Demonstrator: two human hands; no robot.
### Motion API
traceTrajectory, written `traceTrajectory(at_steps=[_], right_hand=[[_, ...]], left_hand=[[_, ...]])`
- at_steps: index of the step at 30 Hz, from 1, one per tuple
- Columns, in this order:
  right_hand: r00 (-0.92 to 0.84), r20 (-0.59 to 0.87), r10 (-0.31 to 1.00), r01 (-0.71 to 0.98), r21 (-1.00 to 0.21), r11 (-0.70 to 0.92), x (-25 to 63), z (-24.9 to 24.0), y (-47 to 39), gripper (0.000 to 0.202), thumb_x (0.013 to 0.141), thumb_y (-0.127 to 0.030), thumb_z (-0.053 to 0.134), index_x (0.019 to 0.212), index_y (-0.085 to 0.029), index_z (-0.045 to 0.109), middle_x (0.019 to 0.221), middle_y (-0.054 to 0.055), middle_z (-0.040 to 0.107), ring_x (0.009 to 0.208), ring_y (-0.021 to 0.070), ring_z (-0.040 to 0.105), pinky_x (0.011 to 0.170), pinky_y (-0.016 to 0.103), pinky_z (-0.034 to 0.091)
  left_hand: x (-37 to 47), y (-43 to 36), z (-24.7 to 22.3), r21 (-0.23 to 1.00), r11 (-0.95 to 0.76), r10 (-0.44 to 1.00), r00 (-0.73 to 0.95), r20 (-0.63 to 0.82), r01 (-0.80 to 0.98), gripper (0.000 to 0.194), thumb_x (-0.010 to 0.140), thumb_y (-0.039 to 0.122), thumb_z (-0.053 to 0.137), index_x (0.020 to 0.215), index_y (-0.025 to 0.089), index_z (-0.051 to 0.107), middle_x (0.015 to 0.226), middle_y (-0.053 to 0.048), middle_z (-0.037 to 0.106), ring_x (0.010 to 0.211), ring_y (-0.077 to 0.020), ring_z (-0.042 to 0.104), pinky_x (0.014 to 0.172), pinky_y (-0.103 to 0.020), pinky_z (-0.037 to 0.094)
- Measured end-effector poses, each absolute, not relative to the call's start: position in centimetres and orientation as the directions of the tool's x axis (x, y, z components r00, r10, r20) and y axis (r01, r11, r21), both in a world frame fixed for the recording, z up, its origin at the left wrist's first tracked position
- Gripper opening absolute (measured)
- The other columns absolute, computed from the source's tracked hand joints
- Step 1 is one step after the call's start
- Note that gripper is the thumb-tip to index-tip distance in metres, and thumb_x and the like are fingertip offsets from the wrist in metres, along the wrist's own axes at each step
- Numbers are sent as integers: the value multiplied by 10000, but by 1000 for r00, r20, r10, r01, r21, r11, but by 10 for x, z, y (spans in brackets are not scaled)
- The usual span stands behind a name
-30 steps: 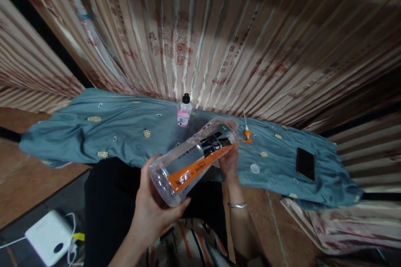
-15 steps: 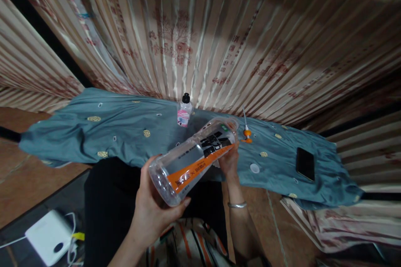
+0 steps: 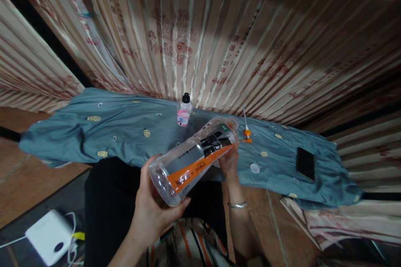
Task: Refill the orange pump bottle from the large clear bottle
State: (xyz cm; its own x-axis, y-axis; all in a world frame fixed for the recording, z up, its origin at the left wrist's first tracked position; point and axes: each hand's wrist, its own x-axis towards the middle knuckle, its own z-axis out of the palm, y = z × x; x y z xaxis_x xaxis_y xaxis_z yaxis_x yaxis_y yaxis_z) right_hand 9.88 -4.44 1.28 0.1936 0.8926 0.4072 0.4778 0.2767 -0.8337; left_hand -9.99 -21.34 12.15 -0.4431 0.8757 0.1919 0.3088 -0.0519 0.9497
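Observation:
A large clear bottle (image 3: 194, 160) with an orange and black label lies tilted across my view, its base low on the left and its other end up on the right. My left hand (image 3: 158, 200) is wrapped round the base end. My right hand (image 3: 229, 159), with a silver bangle below it, grips the far end from beneath; the bottle partly hides its fingers. Behind the bottle stands a small clear bottle (image 3: 184, 114) with a black cap and pink label. An orange pump head (image 3: 247, 134) with a white tube lies just right of the large bottle.
A blue-green cloth (image 3: 125, 129) covers the bench. On it, to the right, are a small white disc (image 3: 255, 168) and a black phone (image 3: 305, 163). Pleated curtains (image 3: 200, 37) hang behind. A white box (image 3: 50, 235) with cables sits at the lower left.

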Motion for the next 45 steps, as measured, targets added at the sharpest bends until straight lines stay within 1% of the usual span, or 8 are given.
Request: traceTrajectory(at_steps=[6, 16, 22, 27, 30, 34, 38, 45], right_hand=[[199, 407, 891, 484, -832, 272, 100, 9, -44, 432, 750, -438, 662, 1100, -229, 519, 921, 64, 731, 888, 270, 732, 778, 422, 610], [210, 385, 899, 447, -855, 262, 100, 8, -44, 445, 720, -450, 678, 1069, -239, 500, 835, 33, 725, 767, 240, 715, 696, 354, 579], [204, 402, 893, 447, -850, 281, 98, 11, -44, 450, 726, -438, 690, 1083, -231, 512, 862, 48, 736, 816, 242, 733, 723, 356, 593], [205, 387, 899, 456, -851, 262, 99, 11, -44, 465, 728, -456, 688, 1089, -227, 506, 875, 61, 734, 880, 274, 740, 772, 413, 605], [210, 354, 912, 444, -865, 233, 100, 9, -44, 474, 722, -464, 686, 1087, -229, 498, 875, 55, 731, 840, 266, 736, 739, 402, 602], [216, 363, 906, 441, -864, 242, 99, 8, -43, 487, 719, -482, 687, 1089, -224, 504, 868, 49, 729, 765, 244, 721, 678, 371, 585], [194, 412, 890, 440, -848, 296, 98, 12, -44, 473, 755, -463, 683, 1131, -222, 531, 884, 46, 728, 845, 246, 734, 745, 371, 592], [186, 390, 902, 459, -846, 271, 99, 13, -44, 506, 742, -460, 687, 1155, -212, 533, 897, 66, 731, 960, 291, 742, 860, 443, 604]], left_hand=[[-96, -214, 124, 962, -30, 849, -502, 168, 272, 786, 655, 359, 828, 1356, 195, 511, 1250, -80, 663, 1171, -275, 698, 1010, -390, 577], [-102, -213, 123, 944, -20, 880, -443, 173, 329, 819, 612, 390, 867, 1320, 198, 503, 1212, -86, 669, 1140, -289, 707, 966, -400, 596], [-93, -214, 128, 971, -8, 849, -512, 133, 238, 800, 617, 359, 839, 1331, 199, 516, 1228, -88, 668, 1169, -293, 693, 997, -415, 582], [-99, -214, 124, 955, -31, 875, -453, 168, 295, 802, 644, 360, 852, 1340, 196, 490, 1215, -88, 681, 1126, -277, 719, 966, -388, 597], [-103, -213, 122, 945, -44, 898, -401, 179, 324, 824, 642, 352, 867, 1342, 197, 462, 1209, -89, 690, 1115, -271, 728, 960, -379, 601], [-97, -213, 125, 960, -35, 859, -483, 171, 278, 769, 668, 348, 815, 1345, 199, 481, 1229, -82, 678, 1142, -269, 714, 995, -388, 583], [-92, -213, 129, 964, -16, 868, -475, 145, 264, 801, 626, 350, 840, 1328, 198, 485, 1212, -86, 683, 1122, -277, 719, 978, -398, 591], [-98, -214, 124, 954, -45, 875, -449, 181, 298, 791, 642, 337, 844, 1333, 199, 484, 1211, -86, 680, 1114, -273, 728, 965, -386, 601]])
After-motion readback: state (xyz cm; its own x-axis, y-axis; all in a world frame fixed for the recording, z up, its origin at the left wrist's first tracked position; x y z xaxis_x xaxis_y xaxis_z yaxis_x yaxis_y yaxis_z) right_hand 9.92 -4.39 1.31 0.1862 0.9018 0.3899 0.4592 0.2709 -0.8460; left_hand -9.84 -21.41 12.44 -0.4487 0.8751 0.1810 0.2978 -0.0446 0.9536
